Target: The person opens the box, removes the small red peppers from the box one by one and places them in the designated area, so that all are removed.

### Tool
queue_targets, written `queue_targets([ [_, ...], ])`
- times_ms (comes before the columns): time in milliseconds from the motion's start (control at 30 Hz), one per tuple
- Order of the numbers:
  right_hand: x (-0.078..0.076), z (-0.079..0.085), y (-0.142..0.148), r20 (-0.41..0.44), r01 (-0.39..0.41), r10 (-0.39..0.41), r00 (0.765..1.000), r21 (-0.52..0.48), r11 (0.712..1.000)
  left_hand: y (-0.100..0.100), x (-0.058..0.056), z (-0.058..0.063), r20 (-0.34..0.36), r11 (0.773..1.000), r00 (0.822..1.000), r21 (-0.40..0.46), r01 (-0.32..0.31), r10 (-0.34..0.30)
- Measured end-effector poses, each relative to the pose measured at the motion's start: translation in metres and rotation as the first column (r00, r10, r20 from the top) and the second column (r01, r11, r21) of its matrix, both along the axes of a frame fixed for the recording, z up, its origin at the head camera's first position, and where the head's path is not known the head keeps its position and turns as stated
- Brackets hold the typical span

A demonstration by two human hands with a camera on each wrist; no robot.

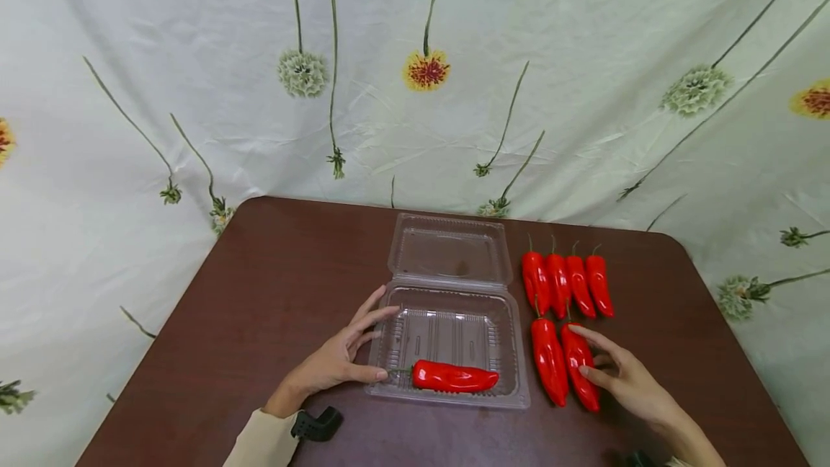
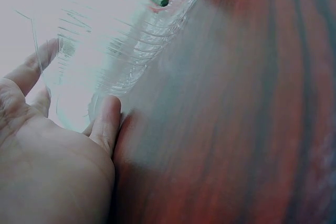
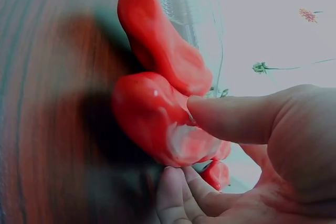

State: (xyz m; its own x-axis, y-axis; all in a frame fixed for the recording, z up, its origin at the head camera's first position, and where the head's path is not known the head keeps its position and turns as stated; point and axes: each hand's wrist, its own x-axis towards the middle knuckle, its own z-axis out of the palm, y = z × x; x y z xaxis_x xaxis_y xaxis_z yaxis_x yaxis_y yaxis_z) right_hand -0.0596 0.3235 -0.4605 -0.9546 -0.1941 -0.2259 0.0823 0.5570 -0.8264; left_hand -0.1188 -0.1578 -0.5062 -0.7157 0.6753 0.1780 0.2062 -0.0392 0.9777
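Observation:
A clear plastic clamshell container [image 1: 521, 352] lies with its lid folded back, and one red chili pepper [image 1: 454, 376] lies sideways along its near side, its green stem pointing left. My left hand [image 1: 337, 359] rests against the container's left edge, fingers spread and fairly straight, with the thumb at the near left corner. To the right, my right hand [image 1: 632, 384] pinches another red chili pepper [image 3: 147, 111] between thumb and fingers as it lies on the table. Beside that one, to its left, lies a further red chili pepper [image 3: 157, 40].
Several red chili peppers [image 1: 559, 285] lie in a row behind the pair, right of the open lid [image 1: 447, 219]. The dark brown table [image 1: 259, 294] has its back edge against a flower-patterned white cloth [image 1: 363, 121]. A black band [image 1: 318, 424] sits on my left wrist.

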Motion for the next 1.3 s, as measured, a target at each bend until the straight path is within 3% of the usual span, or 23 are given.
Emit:
queue_targets([
  [133,-0.001,0.003,0.001,0.004,0.004,-0.004,1.0,-0.011,1.0,-0.001,0.0,0.001,-0.011,1.0,1.0,-0.003,-0.009,0.009],
  [400,-0.005,0.018,-0.006,-0.169,0.061,-0.046,0.985,0.084,0.995,0.0,0.0,0.0,-0.018,1.0,1.0,-0.022,-0.021,0.02],
  [500,-0.006,0.027,-0.019,-0.233,0.034,-0.014,0.972,0.083,0.996,0.0,0.001,0.0,-0.015,0.999,1.0,-0.023,-0.027,0.027],
  [767,-0.007,0.041,-0.065,-0.366,-0.133,0.161,0.917,0.099,0.986,0.0,0.0,0.001,-0.019,0.999,1.0,-0.025,-0.023,0.023],
  [967,-0.007,0.038,-0.103,-0.351,-0.301,0.297,0.888,0.045,0.953,0.0,0.001,0.002,-0.013,0.999,1.0,-0.02,-0.025,0.025],
  [1067,-0.007,0.034,-0.12,-0.353,-0.377,0.361,0.863,0.024,0.926,0.0,0.001,0.001,-0.017,1.0,1.0,-0.012,-0.023,0.023],
  [1300,-0.009,0.029,-0.15,-0.346,-0.467,0.447,0.825,0.027,0.884,0.0,0.002,0.001,-0.01,1.0,1.0,-0.01,-0.028,0.028],
])
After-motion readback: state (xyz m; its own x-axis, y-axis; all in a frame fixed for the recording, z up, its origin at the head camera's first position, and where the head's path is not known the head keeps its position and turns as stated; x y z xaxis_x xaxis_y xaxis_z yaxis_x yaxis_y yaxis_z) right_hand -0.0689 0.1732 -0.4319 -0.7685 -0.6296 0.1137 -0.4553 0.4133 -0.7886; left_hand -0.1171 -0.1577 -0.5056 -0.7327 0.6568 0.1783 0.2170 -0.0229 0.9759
